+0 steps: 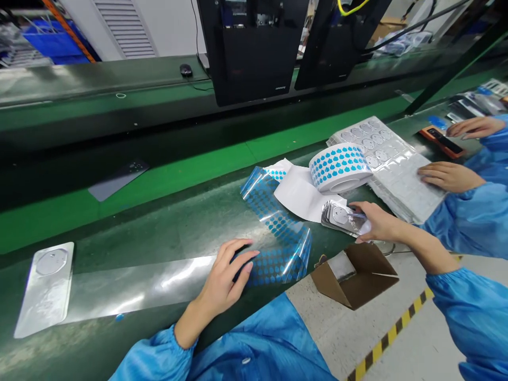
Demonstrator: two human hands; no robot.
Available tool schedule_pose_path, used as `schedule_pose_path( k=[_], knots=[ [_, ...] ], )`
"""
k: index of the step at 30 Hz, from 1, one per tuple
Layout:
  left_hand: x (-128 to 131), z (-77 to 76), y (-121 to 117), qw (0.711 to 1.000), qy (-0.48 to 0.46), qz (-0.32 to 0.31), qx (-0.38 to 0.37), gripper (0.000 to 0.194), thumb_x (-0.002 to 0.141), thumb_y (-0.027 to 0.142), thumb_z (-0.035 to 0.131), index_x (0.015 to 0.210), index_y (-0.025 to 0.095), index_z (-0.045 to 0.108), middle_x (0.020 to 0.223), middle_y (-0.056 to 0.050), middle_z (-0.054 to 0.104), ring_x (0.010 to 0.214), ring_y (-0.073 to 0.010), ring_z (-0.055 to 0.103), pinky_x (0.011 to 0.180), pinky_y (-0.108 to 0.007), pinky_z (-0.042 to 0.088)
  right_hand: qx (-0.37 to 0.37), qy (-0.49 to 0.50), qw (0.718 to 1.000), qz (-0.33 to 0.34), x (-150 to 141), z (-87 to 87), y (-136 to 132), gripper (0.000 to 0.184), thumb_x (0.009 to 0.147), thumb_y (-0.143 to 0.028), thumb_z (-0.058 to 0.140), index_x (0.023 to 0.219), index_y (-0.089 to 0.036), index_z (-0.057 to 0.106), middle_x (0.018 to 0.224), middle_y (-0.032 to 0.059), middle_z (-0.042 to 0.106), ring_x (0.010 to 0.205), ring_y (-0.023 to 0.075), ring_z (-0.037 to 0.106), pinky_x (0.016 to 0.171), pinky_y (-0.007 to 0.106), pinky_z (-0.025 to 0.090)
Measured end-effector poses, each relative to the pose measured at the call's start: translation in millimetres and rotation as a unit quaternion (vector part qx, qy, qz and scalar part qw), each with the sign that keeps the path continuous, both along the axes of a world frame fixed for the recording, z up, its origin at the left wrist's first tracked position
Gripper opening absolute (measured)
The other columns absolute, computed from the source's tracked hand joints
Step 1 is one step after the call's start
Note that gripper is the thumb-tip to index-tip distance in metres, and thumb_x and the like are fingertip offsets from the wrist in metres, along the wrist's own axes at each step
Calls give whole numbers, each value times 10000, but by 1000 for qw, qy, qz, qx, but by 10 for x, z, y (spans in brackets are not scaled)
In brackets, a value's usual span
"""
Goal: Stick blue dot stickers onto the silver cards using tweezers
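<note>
My left hand (227,278) is palm down with its fingers apart, its fingertips over the near end of a clear film strip (273,267) dotted with blue stickers. At the right, my right hand (379,223) has thumb and fingers around the end of a small stack of silvery phone back covers (338,216). A thin pale stick-like thing shows at its fingertips, too small to name. Behind the stack stands a roll of blue stickers (339,166) on white backing paper (299,193). One silver phone back cover (45,291) lies far left.
An open cardboard box (357,278) sits below the table edge. Trays of round-marked covers (387,159) lie right, beside a co-worker's hands (452,176). Black monitors (254,53) stand behind. A grey flat plate (118,180) rests on the green surface.
</note>
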State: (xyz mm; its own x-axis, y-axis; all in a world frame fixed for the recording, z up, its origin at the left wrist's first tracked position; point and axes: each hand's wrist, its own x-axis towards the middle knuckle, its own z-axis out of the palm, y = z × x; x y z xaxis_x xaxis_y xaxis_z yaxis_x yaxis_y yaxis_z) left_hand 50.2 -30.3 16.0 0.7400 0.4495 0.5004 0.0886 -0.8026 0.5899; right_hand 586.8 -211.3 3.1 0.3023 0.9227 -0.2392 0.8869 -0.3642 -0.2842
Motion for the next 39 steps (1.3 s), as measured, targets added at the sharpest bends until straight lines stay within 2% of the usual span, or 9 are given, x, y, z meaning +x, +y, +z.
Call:
schedule_pose_path(
  k=[8,12,19,21,24,26,32,35,39],
  knots=[
    [11,-106,27,1000,-7,13,10,363,1149,90,600,1457,256,697,1486,-133,731,1398,-269,678,1169,-475,621,-27,-20,999,9,-164,140,-46,602,559,-525,943,1014,-254,656,1125,149,743,1111,424,698,1035,545,611],
    [14,-87,28,1000,-18,24,3,363,1140,92,612,1445,268,702,1471,-119,740,1368,-273,700,1138,-487,648,-18,-33,999,6,-363,247,-166,490,675,-515,810,1052,-258,633,1056,146,739,1086,420,708,977,532,626],
    [150,307,-305,981,-92,-39,-167,404,1158,180,608,1510,354,701,1438,-81,789,1299,-271,796,1134,-487,698,116,27,993,-23,-843,586,-517,609,738,-580,899,1224,-283,684,1067,130,823,941,404,814,838,517,686],
    [286,402,-389,963,-95,-105,-228,581,1147,282,680,1712,328,551,1616,-134,718,1486,-312,726,1265,-518,627,134,76,988,24,-1148,614,-491,619,749,-598,927,1260,-316,720,1090,119,845,923,411,831,783,515,713],
    [499,409,-444,931,-64,-172,-315,1333,882,566,1011,1893,304,182,1881,-228,426,1726,-454,477,1419,-653,439,190,139,964,124,-1837,558,-269,699,800,-594,916,1407,-312,714,1212,136,850,1079,445,849,914,568,753],
    [576,350,-459,907,-91,-181,-369,1567,639,623,1146,1871,302,231,1837,-237,476,1684,-492,514,1417,-656,433,204,198,943,174,-2339,488,-11,880,804,-599,917,1574,-284,628,1404,179,811,1219,471,830,978,595,749],
    [219,213,-309,842,-212,-22,-496,1137,688,653,1120,1608,239,595,1393,-169,759,1307,-386,760,1210,-582,611,174,283,917,223,-3143,467,770,852,938,-576,847,1685,-295,547,1599,175,680,1437,423,723,1141,564,681],
    [-175,277,55,866,-208,90,-446,882,878,709,970,1514,195,638,1272,-146,787,1208,-335,793,1149,-542,638,197,271,918,213,-3073,495,942,730,1010,-630,794,1644,-325,599,1521,138,701,1355,375,742,1098,505,675],
    [-669,394,771,935,-32,263,-233,1054,886,517,977,1759,243,453,1570,-179,709,1440,-393,709,1249,-550,570,229,246,929,156,-2861,443,945,469,1085,-674,682,1416,-344,721,1344,94,770,1213,353,781,1032,485,660]
  ],
)
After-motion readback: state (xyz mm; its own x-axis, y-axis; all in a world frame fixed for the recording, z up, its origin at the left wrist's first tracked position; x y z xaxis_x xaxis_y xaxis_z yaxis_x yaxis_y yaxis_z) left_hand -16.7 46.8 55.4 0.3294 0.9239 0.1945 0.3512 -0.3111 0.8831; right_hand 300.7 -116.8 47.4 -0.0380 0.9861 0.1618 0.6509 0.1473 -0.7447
